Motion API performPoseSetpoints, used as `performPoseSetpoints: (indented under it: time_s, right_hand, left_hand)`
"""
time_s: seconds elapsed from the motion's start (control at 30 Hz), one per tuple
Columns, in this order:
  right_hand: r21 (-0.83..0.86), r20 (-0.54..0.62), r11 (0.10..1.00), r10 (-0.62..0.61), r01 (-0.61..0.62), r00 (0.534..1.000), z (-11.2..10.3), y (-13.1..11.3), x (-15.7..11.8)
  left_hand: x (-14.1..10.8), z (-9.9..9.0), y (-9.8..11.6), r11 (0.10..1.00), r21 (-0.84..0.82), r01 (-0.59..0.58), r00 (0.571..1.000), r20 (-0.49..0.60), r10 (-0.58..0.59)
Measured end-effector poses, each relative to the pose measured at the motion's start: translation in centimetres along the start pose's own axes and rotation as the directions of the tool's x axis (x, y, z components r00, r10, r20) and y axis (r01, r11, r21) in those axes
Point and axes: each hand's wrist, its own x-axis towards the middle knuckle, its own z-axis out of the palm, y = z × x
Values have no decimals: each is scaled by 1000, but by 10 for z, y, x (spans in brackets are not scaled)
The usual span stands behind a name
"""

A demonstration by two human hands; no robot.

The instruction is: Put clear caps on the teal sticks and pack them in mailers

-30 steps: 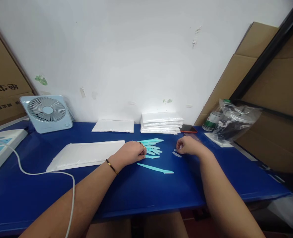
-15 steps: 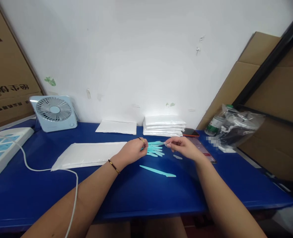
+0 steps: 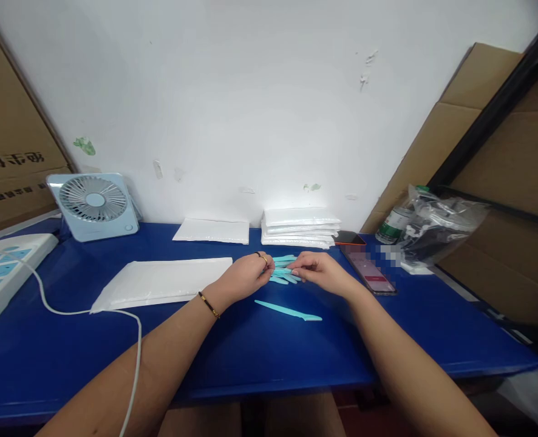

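My left hand [image 3: 248,274] is closed in a pinch around several turquoise eyebrow razors [image 3: 283,260], which fan out to the right from its fingertips. My right hand [image 3: 319,271] meets the fan from the other side, thumb and fingers pinched at the end of one razor. A small greyish piece seems to be at those fingertips, too small to make out. Nearer the table's front edge, a single turquoise eyebrow razor [image 3: 288,311] lies apart on the blue table [image 3: 269,358].
White padded envelopes [image 3: 169,282] lie left of my hands, with another envelope [image 3: 212,231] and a stack [image 3: 299,226] by the wall. A phone [image 3: 369,271] and bagged items [image 3: 442,227] are on the right. A fan [image 3: 95,200], power strip [image 3: 9,267] and white cable [image 3: 139,340] occupy the left.
My right hand has moved left, from the upper razor's tip with a small clear piece into the fan. The clear piece that lay below it no longer shows.
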Motion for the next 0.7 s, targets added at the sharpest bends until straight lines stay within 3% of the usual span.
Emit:
performPoseSetpoints:
  time_s: [0.13,0.23,0.33,0.43,0.53,0.7]
  right_hand:
    - [-96,-43,995,-1,-3,999,-1,0,2]
    - [-279,-132,958,30,-66,991,-20,3,-5]
    - [-435,-79,874,203,-217,976,-42,9,-16]
    - [-522,21,781,412,-342,911,-53,15,-22]
    - [-501,88,790,454,-355,887,-49,18,-20]
    - [-335,73,888,359,-317,930,-44,13,-17]
  left_hand:
    - [2,3,4,997,75,32,998,-54,-28]
    - [-1,1,13,996,86,13,994,-109,-3]
    - [-6,0,21,992,9,-128,986,108,126]
    - [-10,3,25,982,-21,-186,945,270,185]
    - [-11,10,26,982,11,-190,941,287,179]
    - [-6,14,24,971,190,-143,971,216,101]
